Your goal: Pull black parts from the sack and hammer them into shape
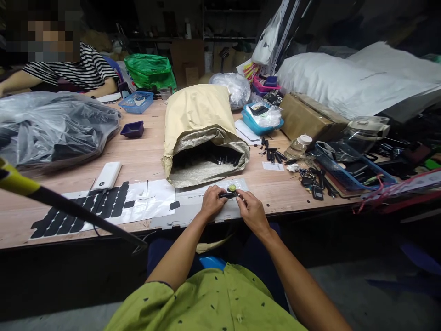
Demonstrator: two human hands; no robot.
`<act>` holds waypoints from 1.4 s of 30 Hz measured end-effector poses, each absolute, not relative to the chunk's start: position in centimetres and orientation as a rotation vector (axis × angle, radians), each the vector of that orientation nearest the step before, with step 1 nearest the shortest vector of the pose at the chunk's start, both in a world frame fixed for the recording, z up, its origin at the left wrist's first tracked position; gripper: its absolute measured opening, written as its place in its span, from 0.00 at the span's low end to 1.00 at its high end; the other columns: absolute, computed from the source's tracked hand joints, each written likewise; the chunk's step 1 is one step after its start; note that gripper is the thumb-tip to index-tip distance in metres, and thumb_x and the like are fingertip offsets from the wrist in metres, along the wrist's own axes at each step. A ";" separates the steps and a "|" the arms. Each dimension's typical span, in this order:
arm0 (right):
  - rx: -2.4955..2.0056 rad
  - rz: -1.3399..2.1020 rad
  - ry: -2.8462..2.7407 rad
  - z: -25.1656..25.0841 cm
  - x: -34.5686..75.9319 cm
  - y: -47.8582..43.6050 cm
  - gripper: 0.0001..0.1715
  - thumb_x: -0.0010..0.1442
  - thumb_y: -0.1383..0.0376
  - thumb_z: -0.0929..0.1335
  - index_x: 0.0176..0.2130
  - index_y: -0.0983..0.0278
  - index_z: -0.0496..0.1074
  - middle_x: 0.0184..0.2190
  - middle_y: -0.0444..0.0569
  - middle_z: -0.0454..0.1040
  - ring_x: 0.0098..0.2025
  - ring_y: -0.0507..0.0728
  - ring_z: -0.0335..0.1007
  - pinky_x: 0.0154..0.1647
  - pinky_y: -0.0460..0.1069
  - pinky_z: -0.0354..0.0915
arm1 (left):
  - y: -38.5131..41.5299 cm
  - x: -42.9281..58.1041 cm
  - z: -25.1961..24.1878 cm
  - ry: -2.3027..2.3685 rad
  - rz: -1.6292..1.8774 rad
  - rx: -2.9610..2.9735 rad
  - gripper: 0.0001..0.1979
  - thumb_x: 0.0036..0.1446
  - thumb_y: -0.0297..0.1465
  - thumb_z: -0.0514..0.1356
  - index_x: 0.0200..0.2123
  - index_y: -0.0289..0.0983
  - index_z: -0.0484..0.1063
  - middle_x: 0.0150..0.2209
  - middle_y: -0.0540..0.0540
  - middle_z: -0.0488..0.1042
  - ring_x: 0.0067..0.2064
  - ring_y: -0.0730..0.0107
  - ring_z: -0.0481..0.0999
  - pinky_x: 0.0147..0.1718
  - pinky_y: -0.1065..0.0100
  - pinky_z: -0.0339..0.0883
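Surface (pixel 144 151), wood-grained and wide, carries everything within reach, its near edge drawn close to the person, which probably lets the forearms work at a comfortable angle. At its left lies a bulging clear plastic bag (pixel 62 124), off to the side, seemingly to leave the middle for nearer work. A tan sack (pixel 198 103) lies straight ahead, its mouth gaping toward the person, likely so the dark contents can be got at without standing. To the left of the hands, a white sheet (pixel 158 202) bears rows of black patches (pixel 119 200), and a grey board (pixel 161 223) lies under the hands, perhaps to guard the wood. The left hand (pixel 212 201) and right hand (pixel 253 209) nearly meet above that board, each pinching one end of a slim black piece (pixel 227 195) between thumb and fingers; gripping both ends presumably steadies it. Just beyond that piece sits a small yellow-green round thing (pixel 232 188); whether it is joined to the piece or merely beside it, I cannot tell.
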State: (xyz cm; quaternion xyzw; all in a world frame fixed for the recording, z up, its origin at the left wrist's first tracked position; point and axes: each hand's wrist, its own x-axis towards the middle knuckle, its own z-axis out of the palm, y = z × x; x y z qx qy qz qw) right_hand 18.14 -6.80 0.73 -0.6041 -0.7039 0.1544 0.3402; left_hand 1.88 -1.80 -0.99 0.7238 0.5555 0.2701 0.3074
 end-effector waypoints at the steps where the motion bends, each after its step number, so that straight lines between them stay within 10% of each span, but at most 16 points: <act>1: -1.562 0.406 -1.850 0.7 17.9 -7.0 0.21 0.66 0.64 0.60 0.51 0.62 0.76 0.43 0.54 0.78 0.47 0.59 0.73 0.50 0.52 0.68 | -1.8 1.9 -1.0 1.475 0.711 1.919 0.09 0.51 0.26 0.63 0.37 0.42 0.78 0.37 0.47 0.75 0.45 0.61 0.70 0.47 0.61 0.66; 33: -2.280 -0.335 -1.697 -2.7 23.4 -0.8 0.17 0.63 0.68 0.61 0.49 0.65 0.72 0.39 0.56 0.69 0.41 0.60 0.64 0.33 0.50 0.54 | -8.4 0.0 -1.3 1.068 0.705 2.200 0.11 0.64 0.36 0.55 0.45 0.40 0.73 0.40 0.42 0.75 0.42 0.61 0.72 0.45 0.61 0.66; 42: -2.276 -0.320 -1.684 -2.9 23.2 -0.6 0.17 0.63 0.68 0.61 0.50 0.65 0.72 0.39 0.56 0.69 0.40 0.60 0.64 0.34 0.51 0.55 | -14.2 -3.2 -8.2 1.640 -0.054 1.707 0.16 0.66 0.35 0.49 0.50 0.43 0.74 0.43 0.41 0.80 0.49 0.57 0.78 0.47 0.63 0.68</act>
